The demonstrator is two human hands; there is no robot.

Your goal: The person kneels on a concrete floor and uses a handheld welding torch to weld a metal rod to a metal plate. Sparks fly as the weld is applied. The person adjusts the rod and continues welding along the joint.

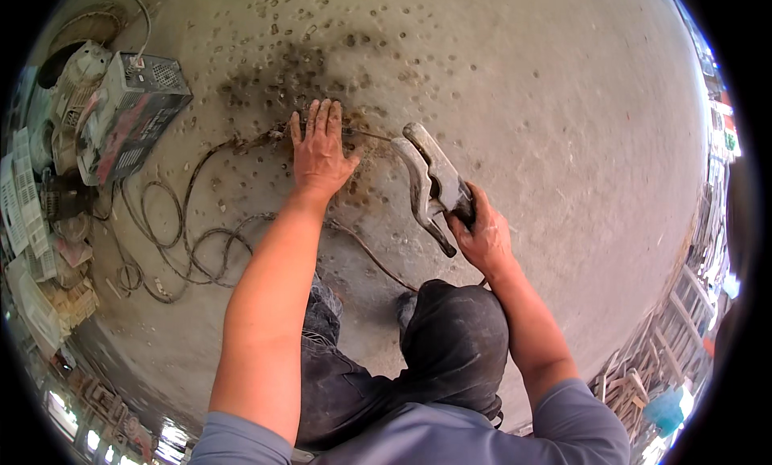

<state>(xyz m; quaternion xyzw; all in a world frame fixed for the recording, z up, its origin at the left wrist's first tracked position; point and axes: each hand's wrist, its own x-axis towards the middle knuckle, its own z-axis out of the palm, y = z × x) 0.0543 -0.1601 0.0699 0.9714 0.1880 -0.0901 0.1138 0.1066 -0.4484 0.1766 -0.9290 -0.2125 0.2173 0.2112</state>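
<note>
My right hand [487, 238] is wrapped round the dark handle of a grey welding electrode holder [441, 166], close to its lever. A thin welding rod [371, 133] extends from the holder's jaws toward my left hand [320, 158]. That hand is stretched over the floor, palm down, its fingers straight and the thumb out to the side. Whatever lies beneath the palm is hidden. Just past my fingertips the floor has a dark scorched patch [301, 67]. Rust-brown stains surround my left hand.
A box-shaped welding machine [141, 115] stands at the left among baskets and plastic crates [24, 191]. Looped cable [193, 260] lies between it and my legs; another stretch [366, 252] runs toward my feet. Wooden slats [659, 348] are piled at the right edge.
</note>
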